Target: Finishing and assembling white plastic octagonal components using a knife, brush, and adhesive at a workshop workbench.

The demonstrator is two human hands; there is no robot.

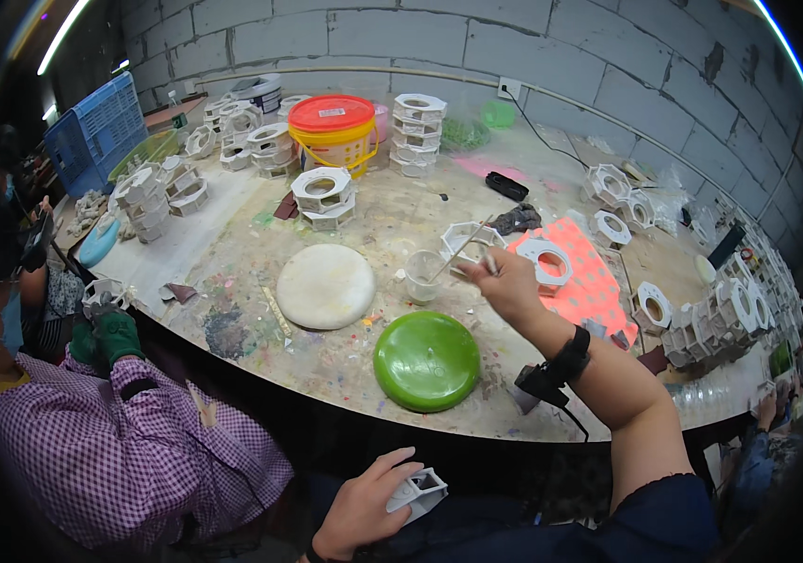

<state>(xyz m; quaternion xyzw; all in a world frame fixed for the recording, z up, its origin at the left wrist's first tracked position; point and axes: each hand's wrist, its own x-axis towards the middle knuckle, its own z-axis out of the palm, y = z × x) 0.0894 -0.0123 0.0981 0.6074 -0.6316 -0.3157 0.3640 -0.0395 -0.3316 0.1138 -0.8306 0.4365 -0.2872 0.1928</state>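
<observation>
My left hand [360, 509], low in front of me below the table edge, is closed round a white hexagonal frame part [428, 487]. Out over the table, my right hand [506, 289] pinches a thin wooden stick [463, 248]. The lower end of that stick reaches into a small clear plastic cup [422, 287]. Behind the cup lies another white hexagonal frame [458, 234]. A white ring part [546, 263] rests on a pink-orange spotted cloth [585, 298] beyond my right wrist. Closest to the cup on the near side is a round green disc [427, 362].
A round white disc [326, 287] lies left of the cup. Stacked white frames [417, 131] surround a yellow bucket with a red lid [332, 114]; more [722, 317] stand at right. A gloved co-worker [138, 441] sits left, near a blue crate [99, 131].
</observation>
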